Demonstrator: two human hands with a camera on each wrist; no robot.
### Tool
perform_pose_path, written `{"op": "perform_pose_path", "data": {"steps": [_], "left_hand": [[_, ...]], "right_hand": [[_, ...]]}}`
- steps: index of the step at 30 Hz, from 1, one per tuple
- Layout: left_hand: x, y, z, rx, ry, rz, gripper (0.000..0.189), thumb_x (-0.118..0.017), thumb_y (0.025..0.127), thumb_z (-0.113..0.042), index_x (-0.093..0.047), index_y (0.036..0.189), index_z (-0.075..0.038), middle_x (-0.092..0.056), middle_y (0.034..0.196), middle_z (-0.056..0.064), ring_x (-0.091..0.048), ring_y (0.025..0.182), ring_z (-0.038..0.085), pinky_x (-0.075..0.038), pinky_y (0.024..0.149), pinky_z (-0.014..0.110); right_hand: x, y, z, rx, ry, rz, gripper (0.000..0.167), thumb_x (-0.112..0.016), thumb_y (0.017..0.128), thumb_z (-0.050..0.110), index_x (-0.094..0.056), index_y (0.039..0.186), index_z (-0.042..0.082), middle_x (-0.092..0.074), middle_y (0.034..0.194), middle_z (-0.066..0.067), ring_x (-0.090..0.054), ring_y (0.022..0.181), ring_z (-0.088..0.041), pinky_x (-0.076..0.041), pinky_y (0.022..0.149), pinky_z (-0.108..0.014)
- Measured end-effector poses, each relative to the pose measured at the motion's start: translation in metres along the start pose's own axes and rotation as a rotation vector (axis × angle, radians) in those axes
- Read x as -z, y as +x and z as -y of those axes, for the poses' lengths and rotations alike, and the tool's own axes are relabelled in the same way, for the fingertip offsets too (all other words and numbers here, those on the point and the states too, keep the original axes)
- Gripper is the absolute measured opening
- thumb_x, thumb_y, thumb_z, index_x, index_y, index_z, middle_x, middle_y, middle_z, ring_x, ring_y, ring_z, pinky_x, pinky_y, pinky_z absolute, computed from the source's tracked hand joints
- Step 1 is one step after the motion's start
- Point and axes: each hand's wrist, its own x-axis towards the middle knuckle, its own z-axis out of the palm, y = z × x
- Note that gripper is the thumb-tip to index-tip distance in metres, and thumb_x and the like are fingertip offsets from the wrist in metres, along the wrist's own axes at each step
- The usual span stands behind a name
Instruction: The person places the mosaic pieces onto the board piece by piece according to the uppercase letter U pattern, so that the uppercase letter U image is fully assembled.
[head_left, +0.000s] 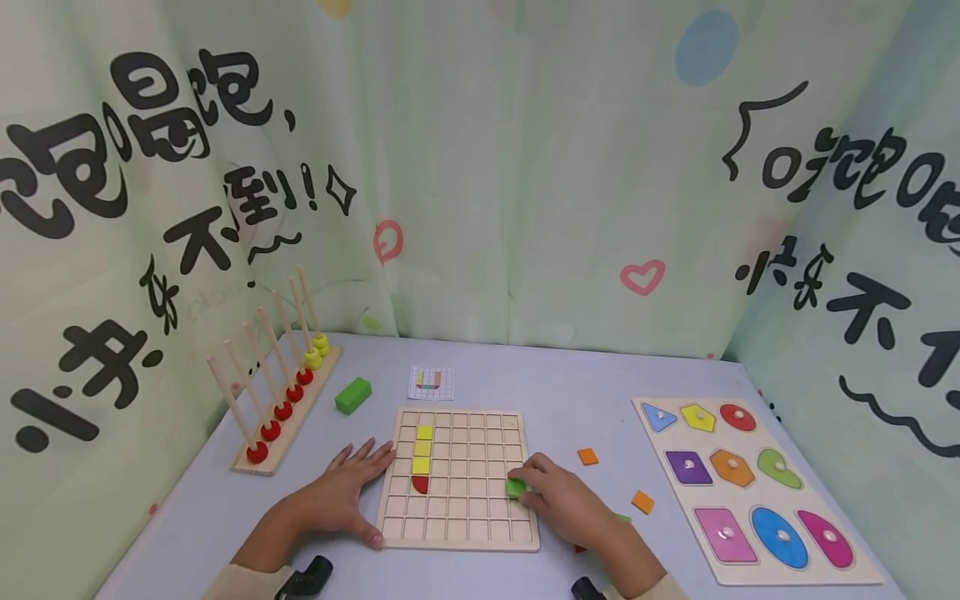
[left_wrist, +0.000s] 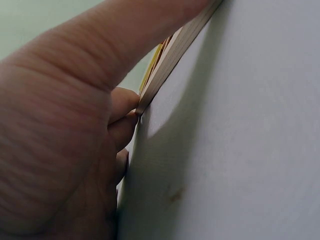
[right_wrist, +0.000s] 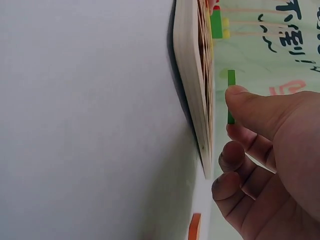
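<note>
A wooden grid board (head_left: 468, 508) lies flat on the table. Down one column near its left side run several yellow square tiles (head_left: 422, 448), with a red rounded tile (head_left: 420, 484) right below them. My left hand (head_left: 341, 492) rests at the board's left edge, fingers spread, the thumb by the lower left corner. Over the board's right edge my right hand (head_left: 558, 500) pinches a green tile (right_wrist: 231, 77) between thumb and finger. In the right wrist view that tile is held apart from the board. A small pattern card (head_left: 431, 383) lies behind the board.
A peg stand (head_left: 288, 417) with red and yellow beads is at the left, a green block (head_left: 353, 396) beside it. Orange tiles (head_left: 642, 502) lie right of the board; green and red pieces there are partly hidden by the right arm. A shape puzzle board (head_left: 757, 492) lies far right.
</note>
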Motion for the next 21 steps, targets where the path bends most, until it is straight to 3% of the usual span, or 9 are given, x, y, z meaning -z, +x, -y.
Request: {"op": "perform_pose_path", "data": {"steps": [10,21], "left_hand": [[0.000,0.001,0.002,0.004,0.024,0.000,0.128,-0.083,0.050,-0.068,-0.031,0.154,-0.014,-0.022,0.160,0.000,-0.005,0.148,0.031,0.002,0.114,0.056],[-0.001,0.002,0.002,0.005,0.018,-0.002,0.127,-0.083,0.051,-0.068,-0.031,0.154,-0.014,-0.023,0.160,0.000,-0.004,0.148,0.030,0.003,0.114,0.056]], "right_hand": [[-0.010,0.016,0.011,0.073,0.033,-0.004,0.029,-0.063,0.096,0.020,-0.064,0.125,0.015,-0.050,0.108,0.009,-0.052,0.088,-0.005,-0.049,0.076,-0.027],[-0.019,0.035,0.027,0.091,0.056,0.019,0.029,-0.062,0.097,0.021,-0.064,0.125,0.016,-0.050,0.107,0.009,-0.051,0.086,-0.005,-0.049,0.077,-0.025]]}}
